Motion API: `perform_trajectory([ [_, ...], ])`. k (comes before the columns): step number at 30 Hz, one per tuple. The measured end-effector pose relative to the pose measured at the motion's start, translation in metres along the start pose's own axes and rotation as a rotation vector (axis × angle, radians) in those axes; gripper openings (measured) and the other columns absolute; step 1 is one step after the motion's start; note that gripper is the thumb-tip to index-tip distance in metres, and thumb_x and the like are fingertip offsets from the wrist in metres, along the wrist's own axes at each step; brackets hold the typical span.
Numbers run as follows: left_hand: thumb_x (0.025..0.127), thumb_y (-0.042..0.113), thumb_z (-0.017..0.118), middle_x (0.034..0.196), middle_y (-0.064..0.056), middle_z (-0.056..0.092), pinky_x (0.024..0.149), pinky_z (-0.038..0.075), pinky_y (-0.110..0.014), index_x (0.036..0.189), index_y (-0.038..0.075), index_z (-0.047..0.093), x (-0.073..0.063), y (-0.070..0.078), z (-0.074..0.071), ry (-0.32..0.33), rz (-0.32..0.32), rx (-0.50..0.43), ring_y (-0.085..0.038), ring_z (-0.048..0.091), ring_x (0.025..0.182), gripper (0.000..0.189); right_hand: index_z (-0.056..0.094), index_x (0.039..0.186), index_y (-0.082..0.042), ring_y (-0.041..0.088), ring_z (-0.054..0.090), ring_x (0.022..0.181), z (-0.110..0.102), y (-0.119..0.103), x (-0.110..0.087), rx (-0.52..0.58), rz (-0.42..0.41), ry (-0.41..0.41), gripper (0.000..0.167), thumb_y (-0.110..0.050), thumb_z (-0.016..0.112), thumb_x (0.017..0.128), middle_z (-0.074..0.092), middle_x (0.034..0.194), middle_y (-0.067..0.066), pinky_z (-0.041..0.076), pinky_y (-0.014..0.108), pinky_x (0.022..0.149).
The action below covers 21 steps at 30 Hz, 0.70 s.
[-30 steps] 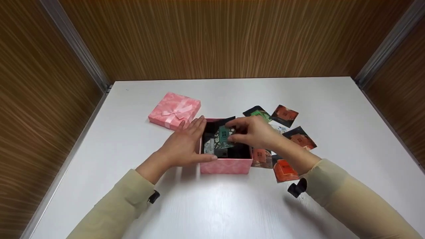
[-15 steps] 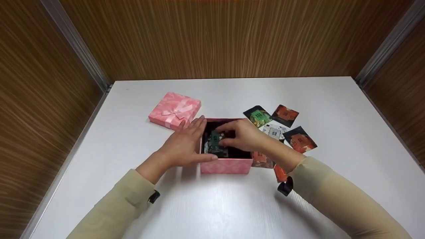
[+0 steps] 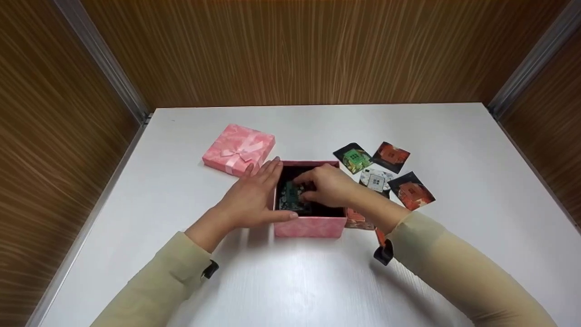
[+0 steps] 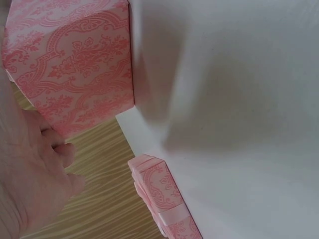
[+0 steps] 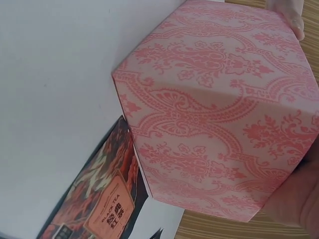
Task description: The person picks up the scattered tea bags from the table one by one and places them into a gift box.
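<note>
Pink patterned box mid-tabletop, lid off. Right hand dips in from 3 o'clock, finger and thumb curled in a narrow pinch on a dark-green-labelled sachet, which lies inside, toward the box's 8 o'clock. Left hand spreads wide at 9 o'clock, fingers straight along the wall, thumb on the near rim, bracing.

Step in hand, as I judge it: seating this sachet. The next move would call for easing the grip and lifting clear of the walls.

Bow-topped lid at 10 o'clock. Loose sachets between 1 and 4, including white-labelled, bright-green-labelled and, beside the box, "Black Tea".
</note>
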<state>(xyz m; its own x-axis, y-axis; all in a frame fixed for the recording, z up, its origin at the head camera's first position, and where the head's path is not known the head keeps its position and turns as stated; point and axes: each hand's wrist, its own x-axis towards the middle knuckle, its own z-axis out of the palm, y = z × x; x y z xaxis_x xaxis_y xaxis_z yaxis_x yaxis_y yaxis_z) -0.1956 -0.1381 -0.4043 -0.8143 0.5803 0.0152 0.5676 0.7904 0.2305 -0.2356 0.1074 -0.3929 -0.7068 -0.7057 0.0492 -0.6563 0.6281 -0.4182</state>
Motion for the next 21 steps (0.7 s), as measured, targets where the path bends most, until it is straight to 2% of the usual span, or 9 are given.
perform_trajectory([
  [8,0.087,0.092,0.045,0.178,-0.011,0.009,0.131,0.003,-0.051,0.17,0.004,0.01,-0.0004,0.0005,-0.0005,-0.005,-0.008,0.0,-0.025,0.01,0.163,0.126,0.077,0.13,-0.009,0.031,0.076,0.101,0.0013,-0.0033,0.002,-0.14,0.02,-0.066,0.038,-0.023,0.081,0.095,0.079,0.116,0.012,0.061,0.049,0.092],
  [14,0.087,0.093,0.044,0.178,-0.01,0.008,0.131,0.003,-0.051,0.17,0.005,0.01,0.0001,0.0006,-0.0005,-0.005,-0.012,0.006,-0.024,0.009,0.164,0.126,0.079,0.126,-0.014,0.032,0.076,0.095,0.0024,-0.0048,0.0025,-0.224,0.037,-0.096,0.033,-0.027,0.081,0.095,0.079,0.103,0.01,0.061,0.052,0.086],
  [17,0.087,0.093,0.045,0.178,-0.012,0.009,0.131,0.005,-0.052,0.17,0.004,0.01,0.0001,0.0004,0.0001,0.001,-0.007,0.005,-0.025,0.01,0.163,0.126,0.08,0.121,-0.014,0.031,0.075,0.091,0.0035,-0.0045,0.0026,-0.237,0.04,-0.1,0.029,-0.029,0.081,0.096,0.078,0.097,0.009,0.061,0.052,0.085],
  [21,0.087,0.092,0.046,0.177,-0.013,0.01,0.13,0.007,-0.054,0.169,0.002,0.011,0.0005,0.0,0.0008,0.004,0.0,0.004,-0.027,0.012,0.163,0.127,0.079,0.119,-0.009,0.029,0.074,0.088,0.0029,-0.0025,0.0013,-0.201,0.018,-0.076,0.028,-0.025,0.08,0.096,0.078,0.096,0.009,0.061,0.05,0.086],
])
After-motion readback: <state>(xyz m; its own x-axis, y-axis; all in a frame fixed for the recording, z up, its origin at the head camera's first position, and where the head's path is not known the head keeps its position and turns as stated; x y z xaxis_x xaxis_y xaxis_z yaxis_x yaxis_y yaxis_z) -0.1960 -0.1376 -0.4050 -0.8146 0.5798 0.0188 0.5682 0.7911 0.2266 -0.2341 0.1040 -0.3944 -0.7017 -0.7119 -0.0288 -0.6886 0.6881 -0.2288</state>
